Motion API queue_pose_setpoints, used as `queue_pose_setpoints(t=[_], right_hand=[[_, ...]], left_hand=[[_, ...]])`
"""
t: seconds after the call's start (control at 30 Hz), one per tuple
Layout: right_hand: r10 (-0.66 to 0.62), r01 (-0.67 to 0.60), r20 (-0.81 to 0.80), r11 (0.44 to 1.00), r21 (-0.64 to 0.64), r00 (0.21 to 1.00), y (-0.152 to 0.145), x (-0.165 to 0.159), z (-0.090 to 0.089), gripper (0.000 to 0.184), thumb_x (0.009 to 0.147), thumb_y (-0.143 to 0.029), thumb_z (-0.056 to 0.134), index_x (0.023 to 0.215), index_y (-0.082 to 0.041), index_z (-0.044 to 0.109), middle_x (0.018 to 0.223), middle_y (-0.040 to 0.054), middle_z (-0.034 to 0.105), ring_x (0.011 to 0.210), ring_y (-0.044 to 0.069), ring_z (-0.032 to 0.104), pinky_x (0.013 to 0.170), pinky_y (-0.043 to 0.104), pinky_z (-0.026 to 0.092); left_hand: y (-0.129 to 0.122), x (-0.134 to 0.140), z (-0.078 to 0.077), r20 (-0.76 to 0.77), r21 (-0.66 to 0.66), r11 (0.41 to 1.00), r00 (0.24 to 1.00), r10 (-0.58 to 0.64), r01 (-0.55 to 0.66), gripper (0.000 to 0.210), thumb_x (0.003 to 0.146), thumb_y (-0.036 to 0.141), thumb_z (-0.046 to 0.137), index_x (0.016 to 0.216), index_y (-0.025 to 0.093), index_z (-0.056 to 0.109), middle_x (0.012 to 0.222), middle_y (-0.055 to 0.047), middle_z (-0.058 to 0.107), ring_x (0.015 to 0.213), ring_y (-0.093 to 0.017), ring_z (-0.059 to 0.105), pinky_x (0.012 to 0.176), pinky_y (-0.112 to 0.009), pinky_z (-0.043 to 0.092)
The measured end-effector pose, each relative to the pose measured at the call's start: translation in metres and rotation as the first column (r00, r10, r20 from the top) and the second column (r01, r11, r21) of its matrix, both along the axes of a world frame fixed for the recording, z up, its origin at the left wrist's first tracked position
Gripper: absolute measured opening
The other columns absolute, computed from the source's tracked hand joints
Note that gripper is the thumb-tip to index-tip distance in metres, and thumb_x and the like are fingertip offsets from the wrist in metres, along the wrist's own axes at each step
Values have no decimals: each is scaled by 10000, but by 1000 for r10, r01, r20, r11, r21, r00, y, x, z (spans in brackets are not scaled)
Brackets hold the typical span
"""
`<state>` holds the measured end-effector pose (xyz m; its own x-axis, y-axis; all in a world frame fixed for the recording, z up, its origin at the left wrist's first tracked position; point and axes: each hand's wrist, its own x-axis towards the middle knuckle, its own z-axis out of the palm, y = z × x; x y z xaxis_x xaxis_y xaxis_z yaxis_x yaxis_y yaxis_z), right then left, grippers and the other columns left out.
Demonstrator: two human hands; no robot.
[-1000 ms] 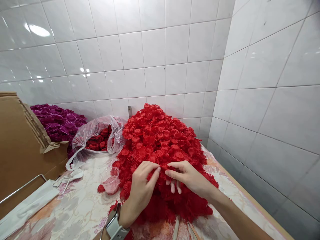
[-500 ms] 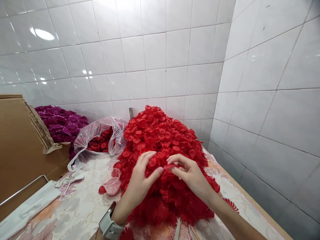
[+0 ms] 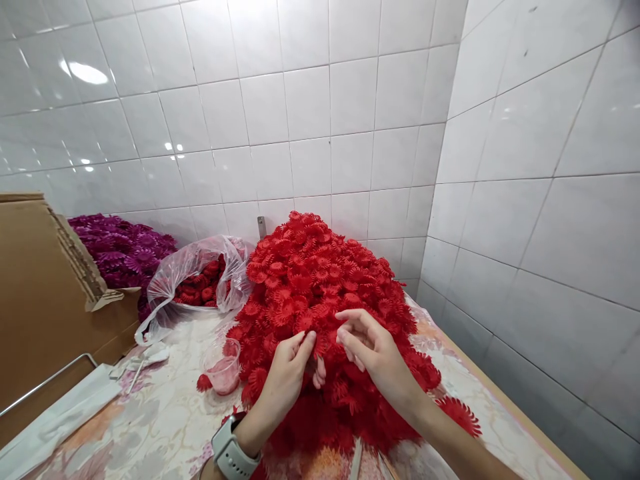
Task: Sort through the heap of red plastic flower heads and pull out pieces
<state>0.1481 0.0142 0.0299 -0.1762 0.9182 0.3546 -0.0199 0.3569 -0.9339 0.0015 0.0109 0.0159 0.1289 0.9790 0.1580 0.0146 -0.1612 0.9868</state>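
A big heap of red artificial flowers (image 3: 320, 273) with fringed petals rises in front of me on the table. Over its near slope, my left hand (image 3: 293, 367) pinches a red artificial flower (image 3: 319, 348) between thumb and forefinger; the fingers and surrounding heap hide most of it. A pale watch (image 3: 233, 450) is on my left wrist. Just to the right, my right hand (image 3: 373, 343) hovers over the heap, its fingers bent and apart from the thumb, with nothing visible between them.
A clear plastic cup (image 3: 223, 370) with pink contents stands left of the heap. Behind it are a plastic bag (image 3: 165, 283) of dark red pieces and purple flowers (image 3: 133, 247). A cardboard box (image 3: 45, 260) stands far left. Tiled walls (image 3: 310, 107) close off the back and right.
My right hand has let go of the red piece it was pinching, and its fingers have parted. My left hand has moved lower and closed from open to a pinch.
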Motion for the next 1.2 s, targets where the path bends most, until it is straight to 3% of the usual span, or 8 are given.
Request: queue_pose_setpoints(t=[0.27, 0.47, 0.63, 0.77, 0.87, 0.93, 1.03, 1.2], right_hand=[[83, -108, 248, 990, 88, 965, -4, -6, -7, 237, 750, -258, 575, 968, -211, 493, 711, -38, 490, 605, 100, 466, 552, 212, 385], [92, -152, 335, 976, 156, 938, -4, 0, -1, 185, 780, -228, 525, 965, -220, 518, 745, -25, 566, 632, 113, 522, 582, 222, 412], [-122, 93, 177, 982, 167, 977, 3, 2, -3, 130, 804, -261, 490, 923, -211, 510, 715, -7, 590, 662, 143, 562, 629, 252, 433], [-408, 379, 87, 895, 237, 909, 18, 16, -4, 124, 797, -302, 496, 880, -210, 506, 775, 27, 599, 731, 174, 573, 681, 290, 439], [-518, 456, 166, 837, 302, 839, 27, 26, -2, 221, 750, -316, 560, 933, -212, 495, 829, 44, 611, 782, 205, 576, 719, 335, 439], [-537, 430, 232, 817, 384, 811, 28, 27, -1, 269, 723, -299, 589, 961, -215, 496, 893, 55, 608, 843, 224, 565, 761, 363, 431], [-501, 346, 238, 804, 483, 832, 18, 20, 1, 185, 764, -245, 535, 945, -214, 507, 901, 55, 593, 858, 208, 554, 783, 348, 424], [-63, -39, 321, 953, 300, 945, -3, 6, 3, 157, 805, -230, 504, 962, -223, 500, 764, -9, 583, 683, 132, 552, 625, 242, 439]], left_hand=[[-1, 0, -4, -115, -60, 998, 993, -34, 27, 466, 686, 594, 512, 510, 165, 477, 318, 92, 294, 283, -55, 286, 325, -194, 260], [-6, -2, 0, -119, -45, 990, 984, -135, 130, 465, 730, 591, 467, 588, 151, 511, 416, 36, 474, 377, -80, 431, 404, -197, 326], [-6, 1, 2, -117, -70, 984, 978, -171, 164, 365, 764, 495, 490, 628, 157, 498, 449, 16, 546, 419, -101, 499, 462, -212, 410], [-6, 4, 3, -67, -96, 988, 990, -127, 120, 380, 737, 509, 504, 578, 170, 441, 477, -15, 597, 464, -124, 554, 498, -233, 453], [-5, 2, 6, -1, -107, 990, 996, -88, 87, 367, 693, 513, 550, 657, 153, 491, 621, -50, 654, 524, -134, 586, 528, -254, 482], [-4, 1, 7, 24, -87, 993, 996, -80, 82, 360, 685, 499, 566, 705, 143, 516, 693, -62, 665, 541, -129, 587, 535, -254, 487], [-2, -1, 5, -1, -66, 995, 997, -72, 72, 360, 710, 500, 537, 643, 148, 498, 570, -34, 632, 463, -110, 549, 491, -233, 459], [-2, -2, -2, -134, -41, 997, 988, -77, 73, 399, 754, 518, 470, 566, 167, 457, 358, 38, 477, 320, -79, 424, 373, -192, 327]])
